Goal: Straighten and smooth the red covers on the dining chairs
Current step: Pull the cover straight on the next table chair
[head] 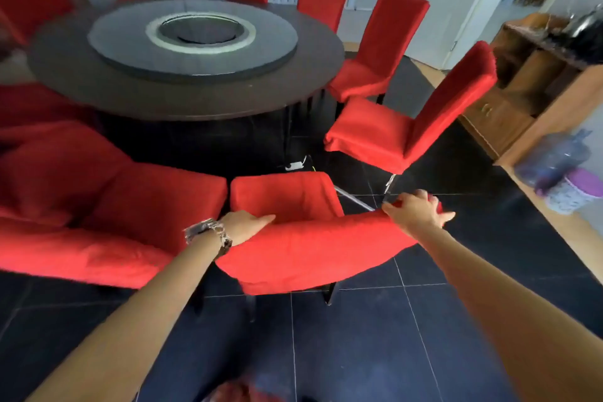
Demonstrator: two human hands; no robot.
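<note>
Nearest chair (pixel 287 199) at near edge of table (pixel 195 101), seat facing table, backrest on side away from it. Red cover (pixel 310 251) sits on that backrest. Left hand (pixel 243 227) on top corner, fingers fairly straight and flat on fabric, thumb hidden; likely pinning that end. Right hand (pixel 414 210) on opposite top corner, fingers curled, pinching cover; likely pulling slack sideways. Hands at both ends so tension runs along top edge. Other covered chairs ring table.

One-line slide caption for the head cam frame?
Left hand rests on one top corner of the nearest chair's red cover, right hand grips the other; round table ahead.
</note>
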